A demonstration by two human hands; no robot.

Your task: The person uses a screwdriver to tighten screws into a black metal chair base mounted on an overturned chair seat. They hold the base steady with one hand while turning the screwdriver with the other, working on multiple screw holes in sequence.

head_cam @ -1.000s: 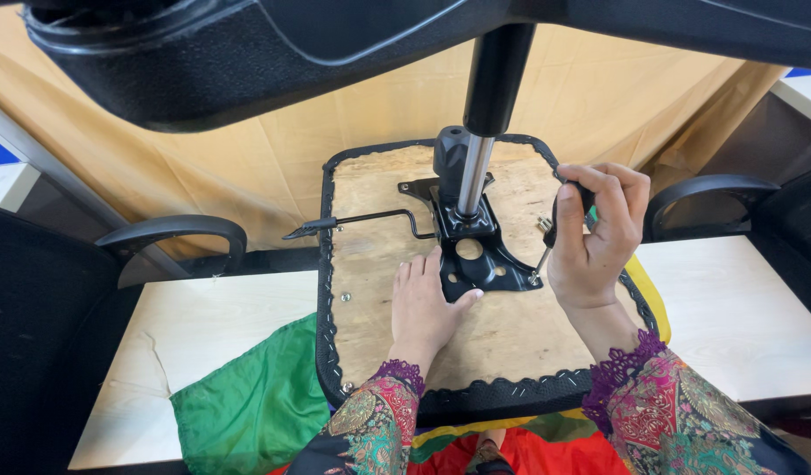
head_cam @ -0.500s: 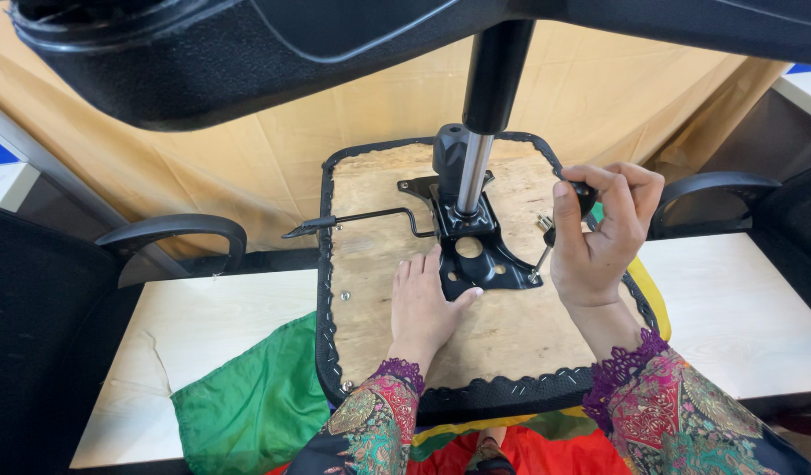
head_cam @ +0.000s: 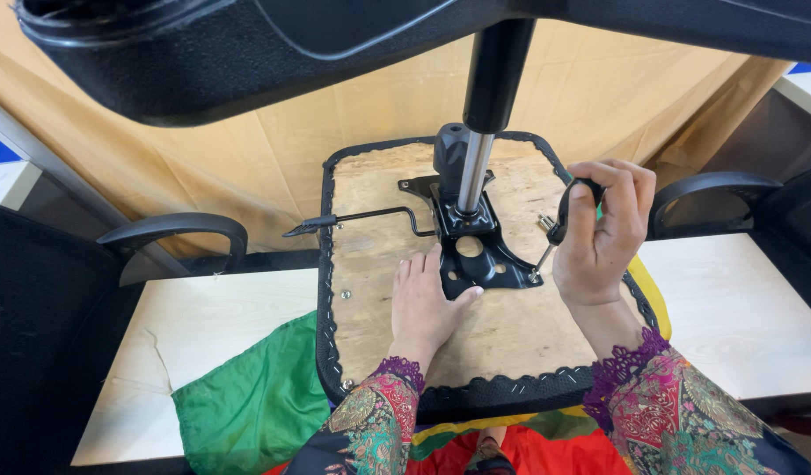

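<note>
Observed from the head camera, largest item first. A black chair base (head_cam: pixel 335 53) fills the top of the view, above and beyond both hands, with its gas-lift column (head_cam: pixel 485 114) running down from it into the work.

A pale wooden table (head_cam: pixel 221 325) lies beneath everything, extending well out to either side of the hands. A beige curtain (head_cam: pixel 247 149) hangs behind it.

The upturned chair seat (head_cam: pixel 370 264), plywood underside up with a black stapled fabric edge, rests on the table directly under both hands. Two black armrests stand beside it: the left armrest (head_cam: pixel 172 230) well out from the left hand, the right armrest (head_cam: pixel 709 186) just beyond the right hand.

A green cloth (head_cam: pixel 256 400) lies on the table below and outboard of the left hand, partly under the seat.

The black metal mounting plate (head_cam: pixel 476 259) sits on the plywood between the two hands, with the column seated in it. A thin lever rod (head_cam: pixel 361 217) runs from the plate away from the left hand's far side.

The left hand (head_cam: pixel 423 303) lies flat and open on the plywood, fingers extended, thumb and fingertips touching the near edge of the plate; it grips nothing.

The right hand (head_cam: pixel 603 233) is closed around the black handle of a screwdriver (head_cam: pixel 555 233). The tool is tilted, its tip pointing down from the fist to the plate's right edge; contact with a screw cannot be confirmed.
</note>
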